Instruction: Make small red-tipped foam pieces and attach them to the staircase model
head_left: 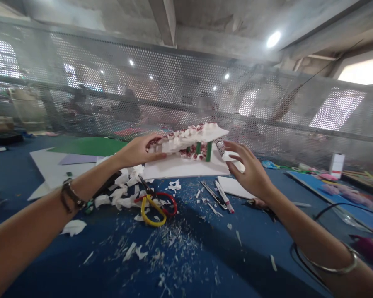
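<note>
My left hand [141, 150] grips the left end of a white board piece [199, 134] edged with white and dark red bits. The piece is tilted, its right end higher. Under it show green posts [209, 151] and more red-and-white bits; whether they join the raised piece I cannot tell. A white base board [174, 169] lies flat below. My right hand [248, 169] is apart from the piece, just right of it, with fingers spread and curved. Between my arms lie scissors [155, 210] with red and yellow handles.
A craft knife [213, 194] and a marker pen [224, 196] lie near a white pad [236, 187]. Paper scraps [119, 196] litter the blue table [112, 265]. Green sheet [87, 145] at left, blue board [323, 190] and cable [351, 204] at right. Perforated metal screen [174, 91] behind.
</note>
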Available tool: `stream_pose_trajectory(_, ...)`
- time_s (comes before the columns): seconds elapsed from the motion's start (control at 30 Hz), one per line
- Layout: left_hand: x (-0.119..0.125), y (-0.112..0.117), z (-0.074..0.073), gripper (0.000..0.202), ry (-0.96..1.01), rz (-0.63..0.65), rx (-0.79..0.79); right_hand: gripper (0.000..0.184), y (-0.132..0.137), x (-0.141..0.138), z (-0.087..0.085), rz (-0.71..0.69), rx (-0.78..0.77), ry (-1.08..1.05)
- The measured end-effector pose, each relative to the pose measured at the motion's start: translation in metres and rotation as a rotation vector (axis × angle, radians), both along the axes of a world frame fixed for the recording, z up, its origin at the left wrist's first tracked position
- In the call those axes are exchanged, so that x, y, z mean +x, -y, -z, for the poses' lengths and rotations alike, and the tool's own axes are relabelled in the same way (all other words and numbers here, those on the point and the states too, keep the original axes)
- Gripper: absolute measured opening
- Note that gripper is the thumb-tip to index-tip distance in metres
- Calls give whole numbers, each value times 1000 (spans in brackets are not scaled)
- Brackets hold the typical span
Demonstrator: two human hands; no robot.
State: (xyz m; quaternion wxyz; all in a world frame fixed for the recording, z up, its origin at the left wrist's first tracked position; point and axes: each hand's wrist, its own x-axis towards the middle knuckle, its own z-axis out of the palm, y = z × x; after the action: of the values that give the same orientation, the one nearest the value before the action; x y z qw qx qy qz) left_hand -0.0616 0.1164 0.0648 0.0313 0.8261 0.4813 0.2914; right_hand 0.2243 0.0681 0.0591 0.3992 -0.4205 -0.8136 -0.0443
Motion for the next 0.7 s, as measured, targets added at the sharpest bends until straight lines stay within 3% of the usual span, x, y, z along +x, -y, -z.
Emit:
stream_pose_trajectory(0.17, 1, -7, 9, 70, 17, -78, -21, 24, 0, -11, 7, -92, -645, -474)
stream_pose_trajectory(0.23, 2, -9, 13, 68, 12, -91, -22, 23, -1, -16, 10, -176, -783, -605)
stream_pose_trajectory(0.37, 8, -6, 17, 66, 6, -116, -5, 24, -3, -29, 11, -240, -809, -762)
stream_pose_trajectory(0.53, 14, -3, 20, 69, 5, -155, 12, 19, -17, -41, 6, -4, -722, -801)
stream_pose_trajectory(0.7, 18, -6, 25, 68, 24, 2, -135, 26, -61, -26, 1, 185, -677, -745)
